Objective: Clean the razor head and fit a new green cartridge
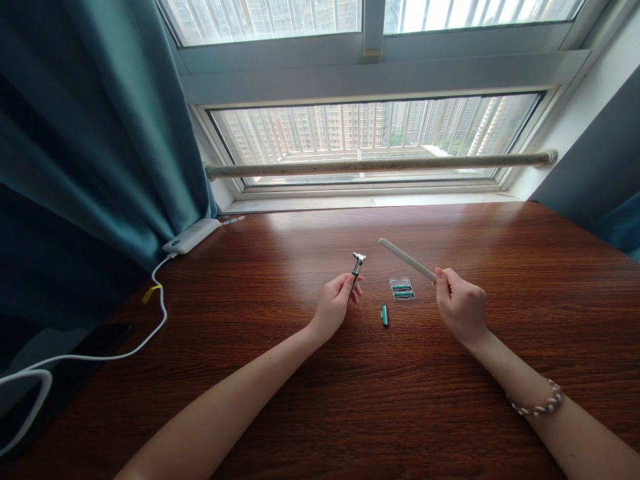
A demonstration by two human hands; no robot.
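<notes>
Both forearms reach over the brown wooden table (300,413), which stands against the window (370,133).

The left hand (334,303) is closed, its fingertips pinching the lower end of a razor piece (357,263). This is a short dark stem with a bright metal head. It is held nearly upright, head uppermost, clear of the table top.

The right hand (460,303) is closed in a loose fist around the near end of a rod (406,259). The rod is pale, slim and round-ended. It slants up and to the left, with its free tip near the razor piece but apart from it. A beaded bracelet (537,405) sits on that wrist.

Two items lie on the table between the hands:
- A clear tray (402,289) holding green cartridges lies flat below the rod.
- One loose cartridge (385,315), green and dark, lies just beside the tray on its near left.

Neither hand touches the tray or the loose cartridge.

At the far left corner a white power bank (191,236) rests by the sill. A white cable (150,333) runs from it along the table's left edge. A teal curtain (90,147) hangs on that side. A pale rail (380,164) crosses the lower pane, with tower blocks visible beyond the glass.
</notes>
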